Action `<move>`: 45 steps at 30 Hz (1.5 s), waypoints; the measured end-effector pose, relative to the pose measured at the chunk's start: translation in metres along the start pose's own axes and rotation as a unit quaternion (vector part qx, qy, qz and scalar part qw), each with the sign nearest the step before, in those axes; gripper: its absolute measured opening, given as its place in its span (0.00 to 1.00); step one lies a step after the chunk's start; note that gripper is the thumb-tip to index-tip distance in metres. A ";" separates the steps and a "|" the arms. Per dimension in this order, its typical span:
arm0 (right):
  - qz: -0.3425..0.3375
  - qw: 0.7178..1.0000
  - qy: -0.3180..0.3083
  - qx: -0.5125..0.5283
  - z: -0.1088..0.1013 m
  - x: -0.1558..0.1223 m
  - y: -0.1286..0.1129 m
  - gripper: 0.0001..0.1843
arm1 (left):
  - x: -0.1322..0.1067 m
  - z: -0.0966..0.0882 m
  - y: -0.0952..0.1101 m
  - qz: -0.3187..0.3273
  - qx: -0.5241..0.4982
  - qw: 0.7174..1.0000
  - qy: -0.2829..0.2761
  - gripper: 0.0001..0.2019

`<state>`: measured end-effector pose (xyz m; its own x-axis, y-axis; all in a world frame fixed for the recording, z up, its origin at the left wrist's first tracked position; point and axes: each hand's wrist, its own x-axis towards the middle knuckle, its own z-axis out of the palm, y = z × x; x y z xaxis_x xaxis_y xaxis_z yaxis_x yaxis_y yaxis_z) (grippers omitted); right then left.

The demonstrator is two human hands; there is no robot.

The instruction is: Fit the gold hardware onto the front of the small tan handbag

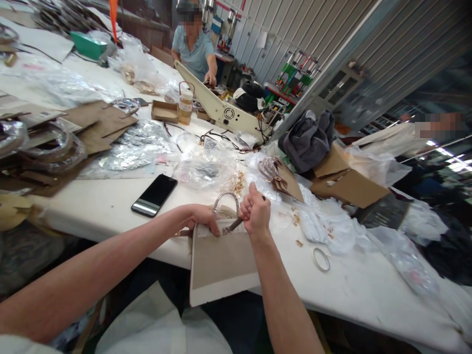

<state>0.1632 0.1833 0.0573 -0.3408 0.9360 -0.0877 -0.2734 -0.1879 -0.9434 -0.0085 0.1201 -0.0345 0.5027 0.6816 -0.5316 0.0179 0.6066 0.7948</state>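
Observation:
A flat board with a tan cardboard face (221,263) lies over the near edge of the white table (110,206). My left hand (204,217) presses on its top edge, fingers on a small part there. My right hand (254,212) is closed in a fist around a thin metal tool (232,226), whose tip meets the board's top edge beside my left fingers. A clear plastic ring (225,200) arches just behind both hands.
A black phone (154,194) lies left of my hands. Plastic bags (206,169), brown cardboard pieces (99,125), a loose ring (321,259) and small gold fittings (238,183) litter the table. Across it, a person (193,42) works at a cream-coloured machine (221,110).

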 end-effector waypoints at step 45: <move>-0.006 1.000 0.000 -0.025 0.019 -0.012 0.020 0.37 | -0.005 0.001 0.004 0.002 -0.027 1.000 0.007 0.23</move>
<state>0.1447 0.1626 0.0453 -0.3379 0.9381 -0.0756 -0.2322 -0.1609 -0.9593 -0.0098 0.1183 -0.0286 0.4897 0.6895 -0.5336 -0.0301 0.6251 0.7800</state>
